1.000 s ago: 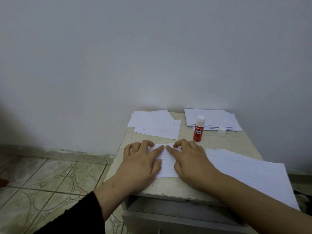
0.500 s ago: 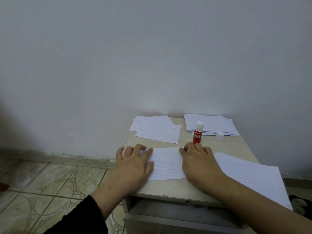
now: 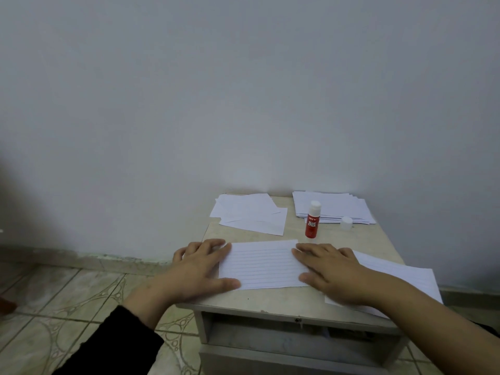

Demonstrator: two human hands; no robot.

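A folded sheet of lined white paper (image 3: 261,265) lies flat on the small beige table (image 3: 359,236). My left hand (image 3: 201,267) presses its left end with flat fingers, the thumb on the front edge. My right hand (image 3: 328,269) lies flat on its right end. A red glue stick (image 3: 312,222) stands upright just behind the sheet, and its white cap (image 3: 346,222) sits apart to the right.
Loose white sheets (image 3: 250,216) lie at the table's back left and a neat stack of sheets (image 3: 331,207) at the back right. Lined paper (image 3: 392,277) lies under my right forearm. A wall rises right behind the table. Tiled floor (image 3: 67,299) lies to the left.
Both hands have slid apart along the folded sheet, from its middle out to its two ends, flattening it. The view has tilted up a little.
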